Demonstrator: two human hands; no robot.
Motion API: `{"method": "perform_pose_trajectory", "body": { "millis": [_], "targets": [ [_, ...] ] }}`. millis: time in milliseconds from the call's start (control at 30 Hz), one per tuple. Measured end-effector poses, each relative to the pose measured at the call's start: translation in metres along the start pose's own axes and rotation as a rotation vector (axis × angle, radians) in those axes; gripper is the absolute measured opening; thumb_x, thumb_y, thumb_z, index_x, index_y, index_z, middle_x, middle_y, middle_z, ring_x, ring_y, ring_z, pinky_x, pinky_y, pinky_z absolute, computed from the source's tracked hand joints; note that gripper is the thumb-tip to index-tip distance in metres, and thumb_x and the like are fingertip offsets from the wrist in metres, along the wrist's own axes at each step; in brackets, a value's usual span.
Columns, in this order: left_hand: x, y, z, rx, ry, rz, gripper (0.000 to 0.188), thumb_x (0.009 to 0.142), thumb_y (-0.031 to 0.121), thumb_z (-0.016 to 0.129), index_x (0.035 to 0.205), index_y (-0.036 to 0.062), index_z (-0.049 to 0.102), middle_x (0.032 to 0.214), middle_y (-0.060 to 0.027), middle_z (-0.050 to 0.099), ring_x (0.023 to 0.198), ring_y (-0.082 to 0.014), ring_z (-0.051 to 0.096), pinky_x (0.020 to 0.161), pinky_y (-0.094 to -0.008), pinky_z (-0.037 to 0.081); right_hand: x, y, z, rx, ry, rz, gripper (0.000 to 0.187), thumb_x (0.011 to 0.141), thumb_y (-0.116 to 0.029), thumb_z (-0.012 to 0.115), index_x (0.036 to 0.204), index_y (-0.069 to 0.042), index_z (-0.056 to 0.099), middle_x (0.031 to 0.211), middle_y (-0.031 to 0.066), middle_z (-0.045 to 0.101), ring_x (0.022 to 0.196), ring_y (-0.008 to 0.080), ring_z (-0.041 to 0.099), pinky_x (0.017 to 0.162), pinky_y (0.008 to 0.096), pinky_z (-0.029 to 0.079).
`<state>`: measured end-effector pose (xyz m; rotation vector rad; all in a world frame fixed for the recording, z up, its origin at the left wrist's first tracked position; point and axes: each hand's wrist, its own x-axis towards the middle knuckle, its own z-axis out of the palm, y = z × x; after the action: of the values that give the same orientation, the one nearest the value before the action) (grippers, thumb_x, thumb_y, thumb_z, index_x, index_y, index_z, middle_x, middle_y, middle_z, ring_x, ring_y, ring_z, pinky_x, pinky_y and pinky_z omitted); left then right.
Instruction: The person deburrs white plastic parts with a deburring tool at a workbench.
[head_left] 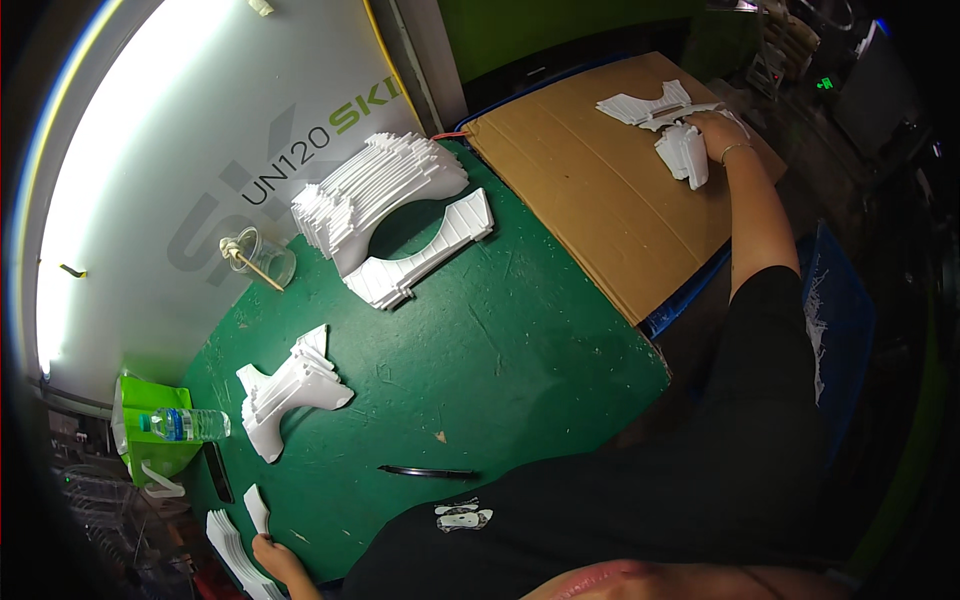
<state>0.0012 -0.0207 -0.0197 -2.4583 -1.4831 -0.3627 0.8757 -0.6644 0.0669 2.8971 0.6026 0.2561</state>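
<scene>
At the lower left, my left hand (278, 558) is closed round the end of a curved white plastic part (257, 509), which points up from the fingers. Beside it lies a nested row of similar white parts (235, 552). Far to the right, my right hand (714, 133) reaches over a cardboard sheet (590, 190) and grips a white plastic part among several ribbed ones; its fingertips are partly hidden. One of these, a winged piece (645, 107), lies left of the hand, and another white piece (683, 153) lies just below it.
On the green table (480, 350) stand a large stack of white parts (380, 185) and a smaller stack (292, 390). Also there are a black pen-like tool (428, 472), a clear cup (268, 262) with a stick, a water bottle (190, 425) and a dark phone (217, 473).
</scene>
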Motion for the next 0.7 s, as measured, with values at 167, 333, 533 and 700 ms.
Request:
{"method": "perform_pose_trajectory", "body": {
  "millis": [167,333,533,700],
  "targets": [
    [-0.005,-0.011,0.007,0.019,0.052,-0.054,0.02,0.078,-0.005,0.051,0.097,0.0006,0.055,0.091,-0.0163,0.058,0.088,-0.0366,0.054,0.079,-0.0453,0.042,0.02,-0.012,-0.012,-0.03,-0.254,0.05,0.046,0.084,-0.01,0.06,0.129,-0.016,0.059,0.132,0.0111,0.059,0.121,0.0301,0.056,0.104,0.0382,0.043],
    [-0.003,0.0,0.0,0.021,0.033,-0.04,0.018,0.081,-0.003,0.052,0.097,0.0012,0.056,0.092,-0.0161,0.059,0.089,-0.0363,0.055,0.079,-0.0448,0.043,-0.004,-0.019,-0.021,-0.061,-0.305,0.075,0.051,0.075,-0.012,0.067,0.125,-0.013,0.059,0.122,0.0152,0.064,0.114,0.0337,0.06,0.098,0.0403,0.048],
    [-0.001,0.003,0.002,0.001,0.061,-0.03,0.016,0.081,-0.002,0.053,0.096,0.0018,0.056,0.092,-0.0157,0.059,0.089,-0.0362,0.055,0.079,-0.0449,0.043,-0.079,-0.068,-0.047,0.093,-0.335,0.064,0.052,0.067,-0.008,0.071,0.117,-0.009,0.058,0.117,0.0182,0.065,0.109,0.0367,0.061,0.094,0.0421,0.05],
    [0.002,-0.002,0.007,-0.016,0.096,0.019,0.014,0.08,-0.001,0.054,0.094,0.0014,0.056,0.091,-0.0158,0.058,0.089,-0.0367,0.054,0.08,-0.0453,0.043,-0.119,-0.095,-0.032,0.248,-0.158,0.021,0.049,0.067,-0.004,0.069,0.115,-0.006,0.059,0.111,0.0199,0.065,0.104,0.0375,0.062,0.093,0.0434,0.049]
  ]
}}
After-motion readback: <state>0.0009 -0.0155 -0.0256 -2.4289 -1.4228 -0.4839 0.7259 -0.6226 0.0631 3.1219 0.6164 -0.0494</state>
